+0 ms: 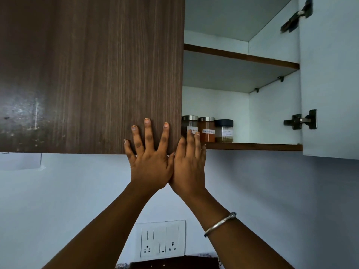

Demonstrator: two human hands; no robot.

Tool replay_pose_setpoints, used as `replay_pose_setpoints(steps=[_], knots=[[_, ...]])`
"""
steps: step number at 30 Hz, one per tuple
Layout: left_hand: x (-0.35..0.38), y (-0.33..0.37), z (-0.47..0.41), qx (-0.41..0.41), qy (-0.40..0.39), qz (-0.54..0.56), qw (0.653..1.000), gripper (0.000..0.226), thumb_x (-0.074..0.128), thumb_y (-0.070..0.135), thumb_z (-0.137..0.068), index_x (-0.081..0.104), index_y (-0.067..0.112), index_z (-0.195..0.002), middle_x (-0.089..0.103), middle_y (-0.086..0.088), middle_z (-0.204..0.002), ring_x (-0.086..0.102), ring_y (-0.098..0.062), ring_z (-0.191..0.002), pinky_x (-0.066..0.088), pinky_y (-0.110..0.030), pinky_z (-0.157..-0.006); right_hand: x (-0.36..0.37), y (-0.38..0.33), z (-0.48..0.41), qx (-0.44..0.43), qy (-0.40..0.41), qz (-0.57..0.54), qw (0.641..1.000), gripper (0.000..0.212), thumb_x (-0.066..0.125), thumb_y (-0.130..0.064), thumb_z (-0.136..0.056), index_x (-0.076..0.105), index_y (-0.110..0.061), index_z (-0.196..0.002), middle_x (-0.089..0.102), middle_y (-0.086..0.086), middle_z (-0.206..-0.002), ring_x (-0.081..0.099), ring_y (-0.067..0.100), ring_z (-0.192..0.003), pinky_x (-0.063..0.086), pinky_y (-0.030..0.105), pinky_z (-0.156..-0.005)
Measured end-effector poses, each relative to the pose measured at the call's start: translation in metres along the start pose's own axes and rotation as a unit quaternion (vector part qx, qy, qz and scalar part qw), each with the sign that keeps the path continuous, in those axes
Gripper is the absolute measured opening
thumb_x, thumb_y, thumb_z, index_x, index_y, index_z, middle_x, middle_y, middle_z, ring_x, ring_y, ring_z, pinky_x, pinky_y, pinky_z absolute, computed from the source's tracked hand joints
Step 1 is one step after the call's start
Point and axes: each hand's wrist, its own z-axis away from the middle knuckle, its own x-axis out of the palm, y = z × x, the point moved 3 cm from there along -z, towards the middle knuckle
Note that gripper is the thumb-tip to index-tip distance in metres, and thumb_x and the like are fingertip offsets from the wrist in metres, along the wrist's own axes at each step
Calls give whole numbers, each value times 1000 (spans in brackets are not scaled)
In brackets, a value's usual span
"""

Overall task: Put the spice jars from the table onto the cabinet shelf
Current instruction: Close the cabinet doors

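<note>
Left hand (149, 158) lies flat on the closed left door (87, 74), near its lower right corner. Fingers straight and spread, holding nothing.

Right hand (189, 164) is just beside it, and the two hands touch along the thumb side. Fingers straight and close together, pointing up past the door's edge into the open half of the cabinet (215, 101). Nothing held. Its fingertips (189, 135) overlap the left jar (191, 123) in this view; can't tell whether they touch the jar, the door edge or neither. Bangle (220, 223) on the right wrist.

All three jars stand on the lower shelf (252, 146), at the front of its left end, in a tight row, upright, lids on.
- Left jar: steel lid, dark contents, partly hidden by the door edge and the fingers.
- Mid jar (207, 131): steel lid, orange-red powder filling most of it.
- Right jar (224, 131): black lid, a low layer of pale yellowish stuff.

Each has a white handwritten label, not readable. Can't tell whether neighbouring jars touch.

Upper shelf (242, 56) is seen from below. Right door (330, 74) is swung open, white inside, with a hinge (300, 121) low and another high. Under the cabinet there is a pale wall with a white socket panel (162, 240).
</note>
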Motion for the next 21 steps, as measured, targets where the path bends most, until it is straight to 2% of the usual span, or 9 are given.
replay_pose_setpoints(steps=[3,6,8,12,14,17,21], knots=[[13,-6,-1,14,23,-38,999,69,14,62,-84,-22,40,-138,-31,-1,-148,-32,-28,-134,-14,-52,-110,14,4,-5,-29,-5,71,997,80,68,-45,-74,43,-2,-136,33,20,-149,25,38,-139,25,62,-106],[21,-9,2,40,54,-80,995,75,28,63,-82,0,34,-145,-6,-9,-155,-12,-35,-140,-3,-54,-111,26,8,-8,-46,-16,108,993,88,65,-53,-71,39,-3,-139,28,19,-151,20,40,-140,18,66,-105],[27,-10,2,48,80,-98,991,78,36,62,-81,11,30,-147,10,-13,-156,0,-38,-141,5,-57,-110,31,10,-8,-51,-7,117,992,90,67,-55,-68,41,-3,-138,31,19,-150,25,40,-139,19,67,-103],[33,-12,-1,54,100,-134,984,83,48,62,-79,14,27,-147,14,-17,-155,6,-42,-141,7,-58,-109,37,9,-8,-28,-18,90,995,97,71,-55,-64,38,-3,-139,41,18,-144,40,38,-132,29,65,-100],[32,-11,0,59,92,-146,983,89,55,61,-76,15,26,-148,15,-18,-155,10,-45,-141,9,-59,-109,37,9,-7,-21,-42,85,995,99,68,-56,-68,30,-2,-143,40,18,-145,37,37,-134,28,63,-102],[26,-9,2,57,67,-156,984,95,58,62,-73,12,26,-148,13,-20,-155,11,-47,-140,13,-61,-109,35,8,-8,-29,-84,57,994,103,62,-55,-75,9,-4,-147,24,18,-152,21,37,-141,19,61,-106],[15,-6,5,49,-27,-191,980,109,51,71,-73,-25,31,-140,-16,-19,-154,-7,-47,-140,9,-58,-112,25,9,-6,-40,-159,49,985,114,65,-56,-74,-7,-5,-146,3,17,-157,0,36,-144,16,62,-107]])
